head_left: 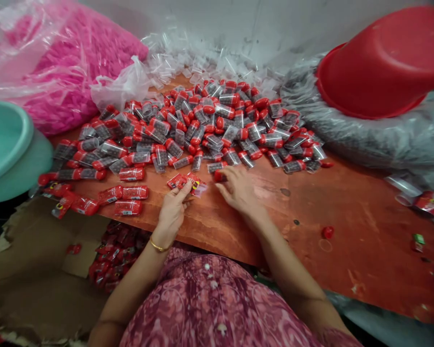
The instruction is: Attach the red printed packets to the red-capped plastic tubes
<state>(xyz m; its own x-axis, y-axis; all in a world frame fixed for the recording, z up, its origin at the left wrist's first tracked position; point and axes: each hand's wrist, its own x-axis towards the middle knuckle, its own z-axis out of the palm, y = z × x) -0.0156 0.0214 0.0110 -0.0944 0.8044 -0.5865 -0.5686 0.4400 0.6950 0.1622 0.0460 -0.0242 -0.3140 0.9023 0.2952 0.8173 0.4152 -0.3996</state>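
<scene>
My left hand [174,210], with a gold bangle at the wrist, pinches a red printed wrapper [179,181] over the table. To its right, my right hand [240,192] curves its fingers around the red end of a small capped tube [220,175] at the front of the pile. Behind both hands spreads a heap of clear tubes with red caps and dark contents [202,120]. Several filled red packets [130,193] lie left of my left hand. The two hands are apart.
The orange-brown table [292,255] has its edge near my body. A pink-filled bag [72,58] and teal tub [7,149] stand left, a red bucket [379,62] on a plastic bag [361,137] right. Below left, an open carton [32,270] holds red packets [115,250].
</scene>
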